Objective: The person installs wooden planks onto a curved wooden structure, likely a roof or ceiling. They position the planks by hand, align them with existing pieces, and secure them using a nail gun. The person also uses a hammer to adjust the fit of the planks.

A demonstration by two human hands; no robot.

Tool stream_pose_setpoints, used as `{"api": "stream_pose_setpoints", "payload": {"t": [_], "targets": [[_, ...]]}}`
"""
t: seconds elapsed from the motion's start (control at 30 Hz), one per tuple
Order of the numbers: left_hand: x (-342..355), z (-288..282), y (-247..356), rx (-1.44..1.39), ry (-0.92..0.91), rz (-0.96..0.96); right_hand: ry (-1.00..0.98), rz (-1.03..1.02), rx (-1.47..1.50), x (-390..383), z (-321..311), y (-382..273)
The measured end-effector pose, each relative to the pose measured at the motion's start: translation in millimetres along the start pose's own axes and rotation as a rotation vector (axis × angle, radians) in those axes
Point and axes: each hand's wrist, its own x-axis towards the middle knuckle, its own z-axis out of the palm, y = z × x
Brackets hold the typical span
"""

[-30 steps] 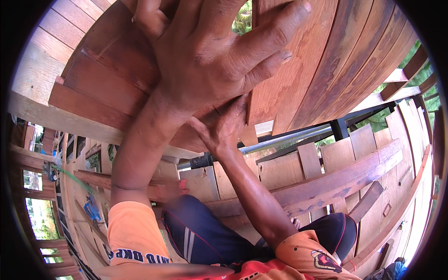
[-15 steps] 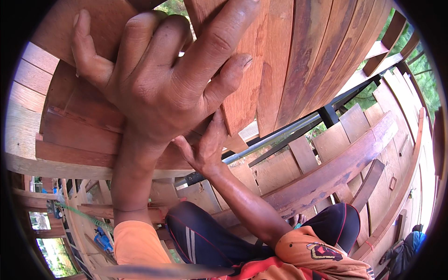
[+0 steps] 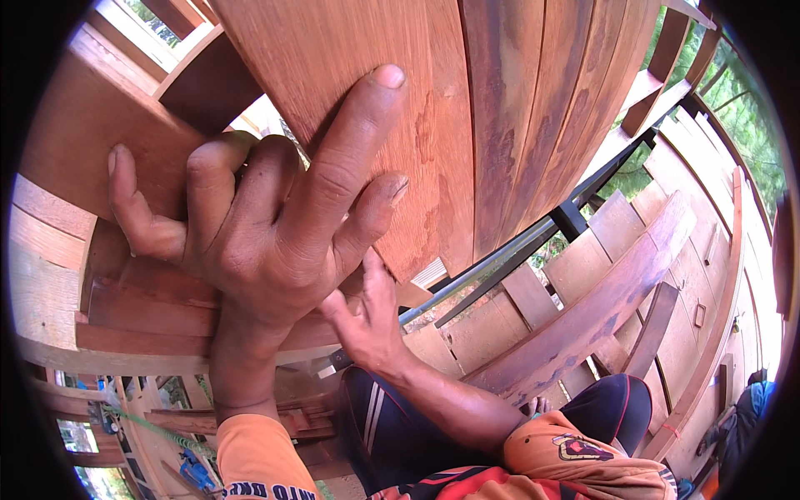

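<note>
Reddish wooden boards (image 3: 433, 125), set upright side by side, were pressed from the front by the left hand (image 3: 258, 225), its grip spread, the fingers (image 3: 350, 150) laid flat on the wood. Below it, the right hand (image 3: 371, 321) was held open against the boards' lower edge, near a dark metal rod (image 3: 500, 250) and a slatted wooden railing (image 3: 600, 283).

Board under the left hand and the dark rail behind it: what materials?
Board: looks like reddish-brown wood, smooth and unpainted, with visible grain lines and dark staining. Rail: probably metal, painted black or dark, judging by its thin straight profile with a light sheen; too small to be sure. The left hand lies flat on the board.
</note>
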Motion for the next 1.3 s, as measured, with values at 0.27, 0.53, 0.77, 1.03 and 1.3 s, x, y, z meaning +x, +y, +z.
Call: {"api": "stream_pose_setpoints", "payload": {"t": [0.27, 0.53, 0.77, 1.03, 1.3], "targets": [[7.8, 5.1, 9.1, -0.002, 0.015, -0.088, -0.121, 0.099, 0.206, 22.3, -18.4, 20.5], [3.7, 7.5, -2.1, 0.022, 0.059, -0.052, 0.032, -0.618, -0.228, 4.3, -4.0, -9.0], [-4.4, 7.9, -2.4, 0.039, 0.070, -0.050, 0.309, -0.787, -0.592, 51.3, -57.3, -33.3], [-0.5, 3.1, 1.4, 0.082, 0.018, -0.043, 0.189, -0.656, -0.567, 84.1, -69.2, -55.5], [-5.3, 5.6, -2.1, 0.069, 0.124, -0.043, 0.172, -0.588, -0.274, 81.9, -79.7, -55.9]]}}
